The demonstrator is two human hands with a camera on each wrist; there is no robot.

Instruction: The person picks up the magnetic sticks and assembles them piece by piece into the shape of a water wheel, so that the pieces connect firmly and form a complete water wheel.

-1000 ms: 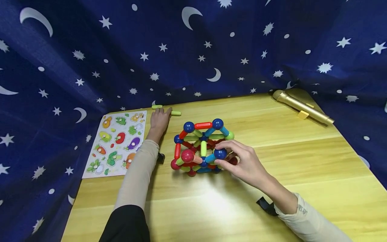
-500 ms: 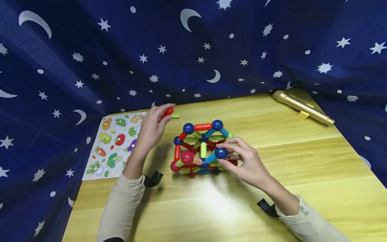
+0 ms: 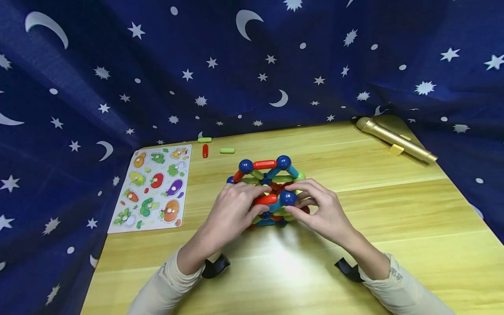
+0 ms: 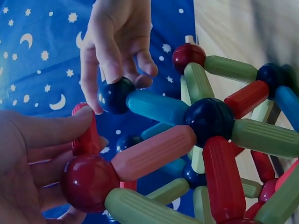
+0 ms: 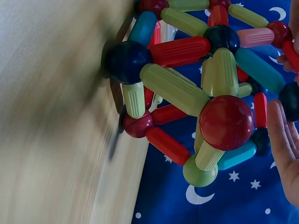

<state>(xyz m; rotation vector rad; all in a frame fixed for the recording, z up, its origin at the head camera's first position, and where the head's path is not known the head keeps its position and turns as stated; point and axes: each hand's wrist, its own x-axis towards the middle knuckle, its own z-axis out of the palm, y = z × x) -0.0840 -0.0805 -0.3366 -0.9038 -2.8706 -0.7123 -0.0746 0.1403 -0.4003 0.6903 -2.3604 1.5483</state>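
Observation:
A lattice of coloured magnetic rods and balls (image 3: 264,164) stands on the wooden table (image 3: 275,275) in front of me. My left hand (image 3: 230,214) pinches a red rod (image 3: 266,200) between thumb and fingers at the lattice's near side. In the left wrist view, one end of that rod is right at a red ball (image 4: 88,182), which joins a pink rod (image 4: 154,151). With thumb and fingertips, my right hand (image 3: 327,214) holds a dark blue ball (image 3: 288,198) at the end of a blue rod (image 4: 156,107). The left hand hides part of the lattice in the head view.
A vegetable puzzle board (image 3: 155,218) lies at the left. Two green rods, one farther back (image 3: 204,140), and a loose red rod (image 3: 205,151) lie near the far edge. At the far right rests a gold microphone (image 3: 397,140). A starry blue cloth (image 3: 244,65) hangs behind.
My left hand has picked up a red rod near the table's far edge and brought it nearer and rightward to the lattice. The right hand has stayed at the blue ball.

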